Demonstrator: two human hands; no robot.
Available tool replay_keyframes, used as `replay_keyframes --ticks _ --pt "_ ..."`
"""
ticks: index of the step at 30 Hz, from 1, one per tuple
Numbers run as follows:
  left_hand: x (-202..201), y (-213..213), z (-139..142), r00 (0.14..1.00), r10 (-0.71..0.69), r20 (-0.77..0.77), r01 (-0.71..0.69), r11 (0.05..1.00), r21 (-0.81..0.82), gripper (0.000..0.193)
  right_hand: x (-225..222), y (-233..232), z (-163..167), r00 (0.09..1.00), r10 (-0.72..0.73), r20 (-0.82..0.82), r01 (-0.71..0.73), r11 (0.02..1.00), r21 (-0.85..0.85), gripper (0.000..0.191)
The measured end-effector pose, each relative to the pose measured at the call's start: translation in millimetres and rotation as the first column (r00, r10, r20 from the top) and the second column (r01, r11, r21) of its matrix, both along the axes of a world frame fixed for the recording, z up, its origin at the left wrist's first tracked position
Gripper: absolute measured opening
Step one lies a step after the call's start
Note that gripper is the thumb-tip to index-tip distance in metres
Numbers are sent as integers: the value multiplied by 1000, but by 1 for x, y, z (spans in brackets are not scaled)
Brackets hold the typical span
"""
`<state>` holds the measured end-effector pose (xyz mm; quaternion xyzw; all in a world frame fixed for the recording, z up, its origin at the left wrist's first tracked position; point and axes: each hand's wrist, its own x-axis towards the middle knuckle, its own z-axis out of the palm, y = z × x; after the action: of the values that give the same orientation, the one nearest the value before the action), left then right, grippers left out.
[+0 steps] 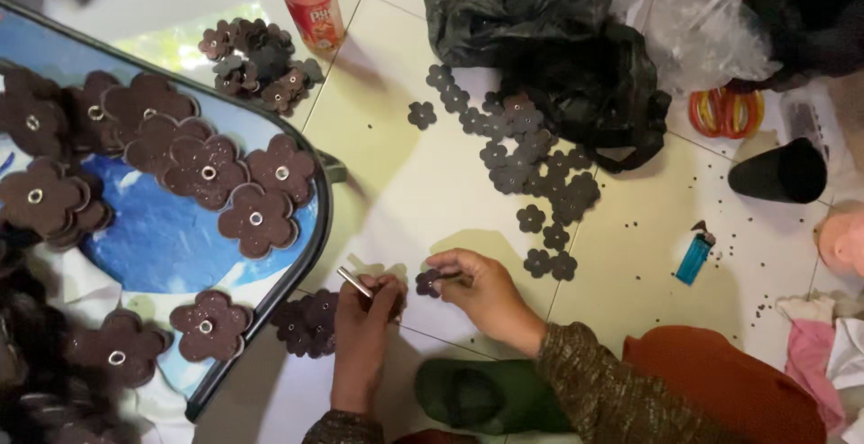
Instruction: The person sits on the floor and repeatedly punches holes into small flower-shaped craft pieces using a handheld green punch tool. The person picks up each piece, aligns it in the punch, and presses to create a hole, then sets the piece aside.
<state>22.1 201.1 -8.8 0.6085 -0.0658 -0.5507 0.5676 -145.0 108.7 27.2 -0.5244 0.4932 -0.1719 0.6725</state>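
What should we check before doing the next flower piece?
1. Left hand grips the small metal tool: ok.
2. Right hand pinches one small flower piece: ok.
3. Tool lined up with the piece: cannot tell.
4. More small pieces lie on the floor ahead: ok.
5. Blue lighter lies apart from both hands: ok.

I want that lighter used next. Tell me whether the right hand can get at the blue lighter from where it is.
Probably yes. The blue lighter lies alone on bare tile to the right of the right hand, with nothing between them. But its fingers hold a small dark flower piece.
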Motion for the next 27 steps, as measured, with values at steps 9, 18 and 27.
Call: replay_keyframes --ticks 9,18,27 --pt "9 -8 32 999 -16 46 17 1000 -12 21 12 0 18 933 91 -347 -359 194 -913 21" --pt "-3 -4 9 999 -35 -2 35 998 -47 22 19 0 49 958 116 -263 -212 903 -373 37" --pt "22 -3 8 963 133 234 -99 984 -149 16 7 -35 24 939 -83 -333 -231 564 -793 16"
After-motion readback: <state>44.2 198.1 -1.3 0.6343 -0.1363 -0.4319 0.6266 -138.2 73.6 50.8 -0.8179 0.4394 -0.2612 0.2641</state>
